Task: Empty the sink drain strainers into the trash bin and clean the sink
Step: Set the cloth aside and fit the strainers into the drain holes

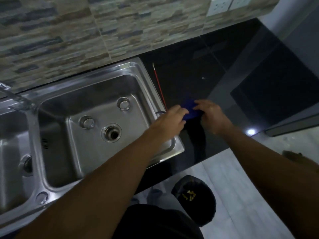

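Nearest, on pale floor: black trash bin [194, 200], yellow scraps inside. Farther up, double steel sink [107, 80] set in black counter [198, 66]; right basin's drain [111, 133] open, two strainers [87, 121] lying loose on basin floor. Beyond sink's right rim, over counter: left hand [170, 120] and right hand [211, 115], fingers curled on opposite ends of blue cloth [191, 109]. Farther still, thin red stick [159, 87], then tiled wall [86, 31].

dim | glare on sink [96, 80] steel | lamp reflection on countertop [251, 132] | motion-blurred, perhaps | edges bowed
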The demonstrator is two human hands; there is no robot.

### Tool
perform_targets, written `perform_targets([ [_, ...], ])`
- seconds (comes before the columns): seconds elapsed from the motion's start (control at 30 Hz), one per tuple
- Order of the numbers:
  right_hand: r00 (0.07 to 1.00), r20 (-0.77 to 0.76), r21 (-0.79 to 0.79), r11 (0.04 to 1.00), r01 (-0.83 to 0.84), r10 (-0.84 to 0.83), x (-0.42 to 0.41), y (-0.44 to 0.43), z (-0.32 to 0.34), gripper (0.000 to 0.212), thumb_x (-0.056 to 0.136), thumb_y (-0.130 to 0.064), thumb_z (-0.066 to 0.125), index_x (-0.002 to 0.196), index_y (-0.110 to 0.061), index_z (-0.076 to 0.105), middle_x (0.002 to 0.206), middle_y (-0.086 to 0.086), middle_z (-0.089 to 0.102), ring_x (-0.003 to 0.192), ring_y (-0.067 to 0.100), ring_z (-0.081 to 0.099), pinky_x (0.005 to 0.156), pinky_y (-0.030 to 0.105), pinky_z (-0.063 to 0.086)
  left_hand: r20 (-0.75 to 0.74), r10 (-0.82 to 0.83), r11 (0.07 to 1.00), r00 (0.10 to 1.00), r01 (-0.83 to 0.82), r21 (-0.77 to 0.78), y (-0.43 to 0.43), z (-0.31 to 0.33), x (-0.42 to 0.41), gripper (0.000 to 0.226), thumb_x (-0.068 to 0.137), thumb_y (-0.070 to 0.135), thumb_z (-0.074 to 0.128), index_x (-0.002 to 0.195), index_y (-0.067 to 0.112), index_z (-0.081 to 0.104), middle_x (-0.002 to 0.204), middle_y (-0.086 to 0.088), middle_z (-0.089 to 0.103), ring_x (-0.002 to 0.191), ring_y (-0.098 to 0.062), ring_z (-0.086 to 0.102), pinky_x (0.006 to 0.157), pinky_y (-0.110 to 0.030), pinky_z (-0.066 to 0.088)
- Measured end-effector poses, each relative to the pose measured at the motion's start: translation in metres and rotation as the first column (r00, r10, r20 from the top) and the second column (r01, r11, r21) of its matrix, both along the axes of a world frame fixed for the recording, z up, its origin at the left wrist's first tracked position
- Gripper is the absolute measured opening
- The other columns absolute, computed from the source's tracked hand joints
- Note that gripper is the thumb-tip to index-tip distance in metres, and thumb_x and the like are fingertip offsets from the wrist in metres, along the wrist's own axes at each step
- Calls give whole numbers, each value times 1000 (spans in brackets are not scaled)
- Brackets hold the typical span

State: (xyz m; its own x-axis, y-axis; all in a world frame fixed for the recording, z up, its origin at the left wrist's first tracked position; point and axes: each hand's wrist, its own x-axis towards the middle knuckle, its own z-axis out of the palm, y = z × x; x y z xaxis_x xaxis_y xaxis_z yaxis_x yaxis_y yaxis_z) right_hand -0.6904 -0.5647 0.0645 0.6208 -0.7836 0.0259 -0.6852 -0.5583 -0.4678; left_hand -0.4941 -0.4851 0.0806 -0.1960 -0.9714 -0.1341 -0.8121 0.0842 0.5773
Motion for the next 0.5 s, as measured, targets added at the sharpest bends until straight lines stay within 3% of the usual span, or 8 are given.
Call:
perform_targets([
  [0.1,978,-189,219,968,123,-82,-20,25,-26,51,77,13,58,125,-2,67,148,15,52,140,30,46,117,35,31,72,-43,999,996,41,31,18,-35,-18,42,104,27,43,142,10,50,140,-12,51,128,-29,50,109,-40,39],
  [0.23,953,-76,130,944,302,-294,-3,37,-45,49,94,-9,51,143,-12,52,156,8,43,144,24,38,119,38,30,228,-86,990,970,57,131,29,-69,-19,52,108,31,30,157,16,28,167,-12,17,153,-28,19,125,-40,17],
  [0.3,964,-133,44,970,239,-232,11,39,-54,52,102,-23,44,153,-16,38,164,7,28,152,25,25,125,44,21,250,-120,981,961,77,177,30,-79,-18,55,108,34,27,160,19,18,169,-10,6,156,-26,9,127,-44,12],
  [0.4,937,-318,40,986,164,-143,16,45,-71,59,109,-41,21,161,-20,8,169,3,-2,156,23,-5,127,49,3,303,-136,980,943,84,178,31,-85,-17,57,107,36,24,161,20,11,170,-8,1,157,-24,3,127,-47,7],
  [0.5,922,-363,34,987,159,-136,13,44,-78,61,108,-44,16,161,-19,-1,169,3,-8,156,24,-10,127,48,1,318,-157,979,935,105,174,28,-86,-12,57,107,34,23,161,22,6,170,-5,-1,157,-21,1,127,-47,6],
])
